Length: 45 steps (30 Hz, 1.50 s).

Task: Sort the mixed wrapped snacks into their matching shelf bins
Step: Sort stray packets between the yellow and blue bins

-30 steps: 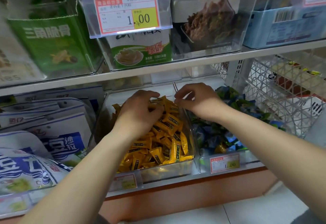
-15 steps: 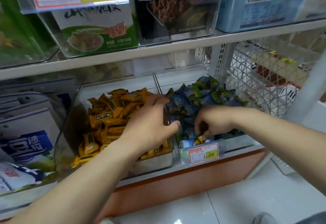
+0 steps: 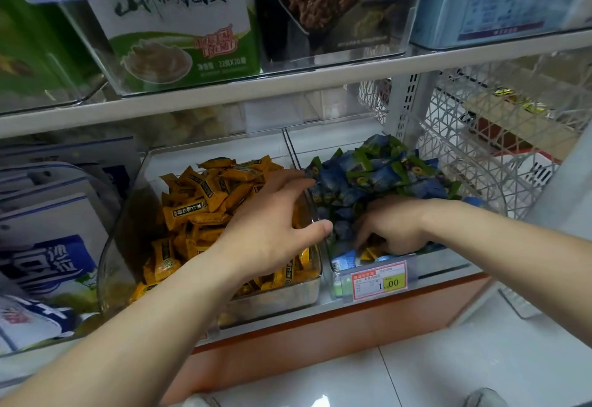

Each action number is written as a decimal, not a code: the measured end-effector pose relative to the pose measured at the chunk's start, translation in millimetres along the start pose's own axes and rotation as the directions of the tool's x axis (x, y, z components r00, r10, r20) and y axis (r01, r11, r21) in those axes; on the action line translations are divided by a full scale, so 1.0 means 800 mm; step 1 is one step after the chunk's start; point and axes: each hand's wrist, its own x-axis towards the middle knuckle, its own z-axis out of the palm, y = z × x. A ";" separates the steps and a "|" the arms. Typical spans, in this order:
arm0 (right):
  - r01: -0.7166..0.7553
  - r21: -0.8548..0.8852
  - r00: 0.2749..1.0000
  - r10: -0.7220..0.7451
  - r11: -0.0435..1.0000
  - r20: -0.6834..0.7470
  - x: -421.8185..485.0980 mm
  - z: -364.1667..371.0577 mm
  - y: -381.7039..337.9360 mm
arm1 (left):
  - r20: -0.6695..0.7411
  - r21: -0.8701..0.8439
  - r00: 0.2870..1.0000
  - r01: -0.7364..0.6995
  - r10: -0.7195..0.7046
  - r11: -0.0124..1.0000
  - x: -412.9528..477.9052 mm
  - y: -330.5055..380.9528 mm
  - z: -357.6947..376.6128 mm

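Two clear bins stand side by side on the lower shelf. The left bin (image 3: 121, 240) is heaped with yellow wrapped snacks (image 3: 205, 201). The right bin (image 3: 429, 262) holds blue and green wrapped snacks (image 3: 378, 173). My left hand (image 3: 272, 227) hangs over the wall between the bins with its fingers spread and nothing in it. My right hand (image 3: 394, 224) is down in the front of the right bin, its fingers curled onto a few stray yellow snacks (image 3: 370, 251) that lie among the blue ones.
A price tag (image 3: 379, 280) reading 1.00 hangs on the right bin's front. White and blue bags (image 3: 48, 246) fill the shelf to the left. A white wire basket (image 3: 480, 150) stands to the right. Boxed goods in clear bins (image 3: 179, 38) sit on the upper shelf.
Both hands left the yellow bin and moved right. My right hand dropped into the front of the blue bin, and my left hand came to the dividing wall.
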 end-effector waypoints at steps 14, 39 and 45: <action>-0.115 -0.064 0.993 0.117 0.991 0.031 0.011 -0.011 -0.003 | 0.022 -0.018 1.000 0.009 -0.009 1.000 -0.002 0.002 0.001; 0.662 0.749 0.615 0.565 0.008 -0.549 -0.035 -0.064 -0.091 | -0.291 -0.638 0.936 -0.038 -0.196 0.769 0.012 0.046 -0.018; 0.585 0.810 0.672 0.529 0.049 -0.518 -0.028 -0.077 -0.088 | -0.364 -0.377 0.924 -0.030 -0.118 0.926 0.005 0.029 -0.033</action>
